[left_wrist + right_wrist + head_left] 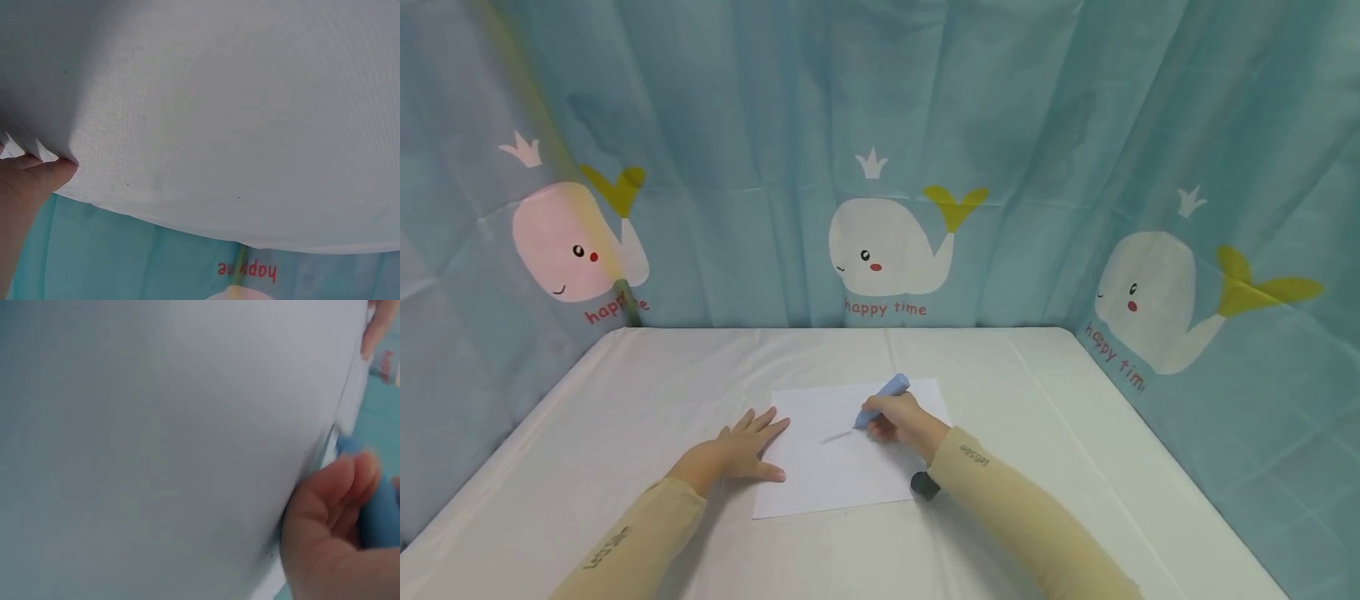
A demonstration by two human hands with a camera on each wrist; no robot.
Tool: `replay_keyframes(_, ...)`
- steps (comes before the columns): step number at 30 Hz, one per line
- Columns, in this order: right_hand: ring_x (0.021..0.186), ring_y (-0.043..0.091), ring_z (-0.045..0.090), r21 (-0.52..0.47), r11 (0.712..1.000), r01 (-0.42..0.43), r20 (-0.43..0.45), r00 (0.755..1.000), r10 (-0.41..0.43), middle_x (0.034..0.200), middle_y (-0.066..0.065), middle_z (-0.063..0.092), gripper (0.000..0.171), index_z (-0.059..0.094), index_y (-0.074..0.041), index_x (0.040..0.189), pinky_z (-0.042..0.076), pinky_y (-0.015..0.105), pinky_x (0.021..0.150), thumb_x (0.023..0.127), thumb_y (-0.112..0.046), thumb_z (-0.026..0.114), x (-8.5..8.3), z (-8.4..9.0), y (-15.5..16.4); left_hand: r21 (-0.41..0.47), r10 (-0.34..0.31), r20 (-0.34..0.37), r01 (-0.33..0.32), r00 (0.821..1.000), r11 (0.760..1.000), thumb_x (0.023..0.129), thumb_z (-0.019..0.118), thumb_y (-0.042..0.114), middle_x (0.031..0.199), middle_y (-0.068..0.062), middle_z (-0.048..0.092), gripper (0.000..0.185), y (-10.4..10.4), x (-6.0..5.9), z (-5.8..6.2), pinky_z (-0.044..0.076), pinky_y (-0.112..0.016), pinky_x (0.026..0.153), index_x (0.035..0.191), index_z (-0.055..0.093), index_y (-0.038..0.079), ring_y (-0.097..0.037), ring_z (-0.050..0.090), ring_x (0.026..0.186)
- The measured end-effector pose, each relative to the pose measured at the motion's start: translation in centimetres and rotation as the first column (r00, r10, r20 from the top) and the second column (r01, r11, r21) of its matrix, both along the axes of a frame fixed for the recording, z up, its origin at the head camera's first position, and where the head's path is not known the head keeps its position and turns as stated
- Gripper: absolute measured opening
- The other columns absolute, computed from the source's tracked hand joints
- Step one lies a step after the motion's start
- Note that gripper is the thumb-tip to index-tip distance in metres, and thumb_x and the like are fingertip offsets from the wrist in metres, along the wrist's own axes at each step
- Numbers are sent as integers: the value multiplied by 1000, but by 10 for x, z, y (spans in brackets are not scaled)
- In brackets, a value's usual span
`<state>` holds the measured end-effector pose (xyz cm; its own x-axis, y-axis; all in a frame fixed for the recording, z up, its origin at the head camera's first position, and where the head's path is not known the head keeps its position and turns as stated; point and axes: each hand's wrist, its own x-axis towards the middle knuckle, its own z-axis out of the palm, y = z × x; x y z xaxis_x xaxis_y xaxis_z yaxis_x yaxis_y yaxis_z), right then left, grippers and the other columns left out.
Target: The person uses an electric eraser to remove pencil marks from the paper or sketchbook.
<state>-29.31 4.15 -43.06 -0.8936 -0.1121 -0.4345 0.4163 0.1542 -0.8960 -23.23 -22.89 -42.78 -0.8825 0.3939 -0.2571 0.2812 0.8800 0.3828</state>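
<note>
A white sheet of paper [820,483] lies on the white-covered table. My right hand [898,417] grips a thick blue pen [892,387], tilted, its thin tip at the paper. Just left of the tip runs a short faint line [835,437]. In the right wrist view, the thumb and fingers of the right hand [331,519] close round the blue pen [380,519]. My left hand [741,450] rests spread at the sheet's left edge, thumb and fingertips reaching onto it. Only part of the left hand [37,178] shows in the left wrist view.
A dark rounded object [923,485] sits by the sheet's lower right corner, partly hidden by the right sleeve [1015,508]. Beyond the table [1037,400] hangs a blue-green curtain [737,167] with printed whales.
</note>
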Motion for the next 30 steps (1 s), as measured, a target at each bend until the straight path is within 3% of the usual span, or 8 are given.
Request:
replay_keyframes(8,51,12,54,8,999,-36,7,999,36,61,6,58,23,58,4,99,46,22,51,84,-9,68,0,0,1,-3,4,6,-4,1000,1000,80,75,48,155,-30,15,95,0,1,1,8,-76,102,149,31,1,-58,5,139)
replay_keyframes(30,48,11,56,3,1000,12,7,1000,-12,60,6,60,17,60,3,92,48,20,50,81,-8,65,2,4,-1,-16,7,15,-6,1000,1000,80,74,51,156,-28,14,96,0,-3,-2,8,-76,102,150,30,2,-56,4,139)
